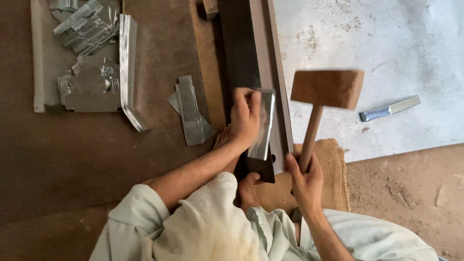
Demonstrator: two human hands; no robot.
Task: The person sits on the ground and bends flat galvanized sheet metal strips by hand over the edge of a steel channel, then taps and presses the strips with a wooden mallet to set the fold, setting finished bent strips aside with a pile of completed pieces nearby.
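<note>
**A:** Starting nearest me: my right hand is wrapped fully shut around the lower end of the pale wooden handle of the block-headed wooden mallet. The head is raised and blurred, so it is mid-swing.

**B:** And your left?

**A:** My left hand is curled closed over the upper part of the narrow shiny sheet-metal strip, pinning it along the edge of the long dark steel bar that runs away from me. The strip lies on the bar just beside the mallet handle, with its lower end free of my fingers. My bare foot sits against the near end of the bar, beside the woven brown sacking mat.

**B:** What makes a good blow here?

**A:** I judge it wants the mallet face landing flat on the strip, below my fingers rather than near them, with the strip held hard against the bar's edge so it doesn't skid. The risk I see is my left knuckles sitting close to the strike line.

**B:** Further out?

**A:** To the left, on the brown floor, lie a couple of flat grey folded metal pieces; beyond them is a heap of bright cut sheet-metal offcuts. On the right, a short silvery metal channel piece lies on the pale concrete.
</note>
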